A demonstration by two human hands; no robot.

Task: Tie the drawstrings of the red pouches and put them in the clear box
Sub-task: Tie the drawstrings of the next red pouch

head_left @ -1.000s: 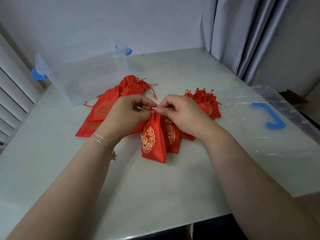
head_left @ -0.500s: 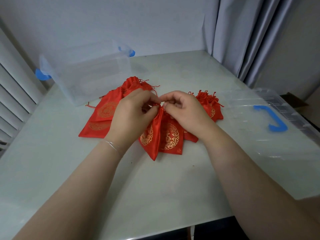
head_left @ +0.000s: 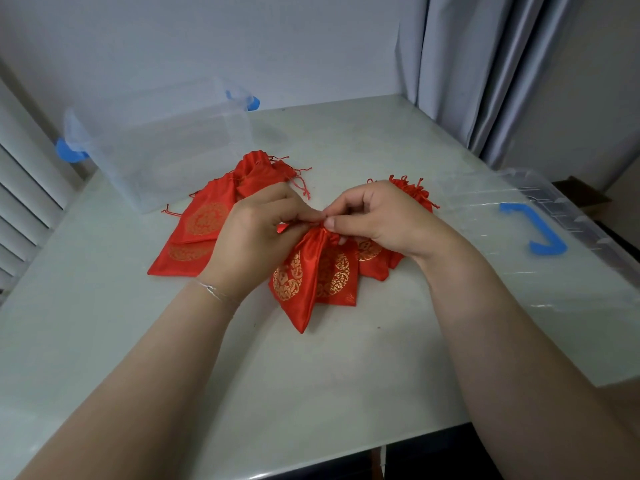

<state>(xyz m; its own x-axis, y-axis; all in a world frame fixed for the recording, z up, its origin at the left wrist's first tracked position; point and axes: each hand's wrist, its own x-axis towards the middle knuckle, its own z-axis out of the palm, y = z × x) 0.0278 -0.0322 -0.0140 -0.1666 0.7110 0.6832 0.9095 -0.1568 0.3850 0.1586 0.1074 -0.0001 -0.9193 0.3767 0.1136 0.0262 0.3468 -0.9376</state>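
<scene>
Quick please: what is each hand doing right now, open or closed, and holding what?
Left hand: closed, pinching the gathered neck of the red pouch.
Right hand: closed, pinching the same neck from the other side.

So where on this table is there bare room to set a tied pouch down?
Bare tabletop lies between the forearms, and behind the pouches toward the curtain. Crowded: loose pouches beside the clear box, and the lid at right.
</scene>
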